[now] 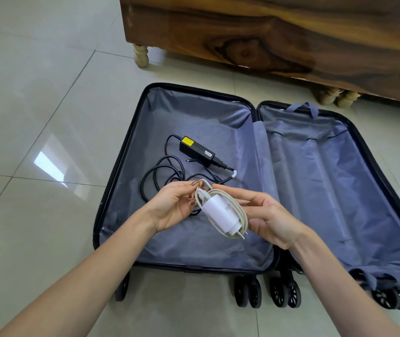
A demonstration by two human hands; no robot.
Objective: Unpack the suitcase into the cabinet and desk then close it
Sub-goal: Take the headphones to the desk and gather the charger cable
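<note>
You are mid-unpacking, by my reading: one item is lifted out and one is left inside the black hard-shell suitcase (327,181), which lies open flat on the glossy pale tiled floor (36,93).

In the suitcase's left half, on the soft, creased grey-blue lining, lies the black rectangular power adapter (195,148) with its yellow label and a loose tangle of thin black cable.

Above that half's near part, your left hand (174,205) pinches the cable loop of the smooth white plastic charger (221,212), whose off-white cord is coiled round it. Your right hand (267,215) steadies the coil with its fingers nearly straight.

Next, carry the charger to the desk, keeping the coil from springing loose.

Beyond the suitcase's far edge stands a dark, polished wood-grain furniture piece (267,32) on pale turned legs.
</note>
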